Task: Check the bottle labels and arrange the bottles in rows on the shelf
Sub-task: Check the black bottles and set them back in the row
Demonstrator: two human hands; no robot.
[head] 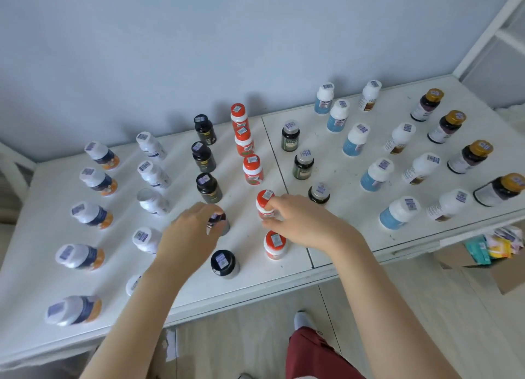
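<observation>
Several rows of bottles stand on the white shelf top [341,230]. My left hand [189,236] grips a black-capped dark bottle [220,222] in the black row, mostly hiding it. My right hand [295,219] holds a red-capped bottle [264,203] in the red row, fingers curled round its side. Another red-capped bottle [275,245] stands just in front of it, and a black-capped bottle [224,263] stands in front of my left hand.
White bottles with orange labels [93,215] line the left side, blue-labelled white bottles [376,174] and gold-capped bottles [470,155] the right. A white frame [488,29] rises at the back right. A cardboard box of packets [494,250] sits below the right edge.
</observation>
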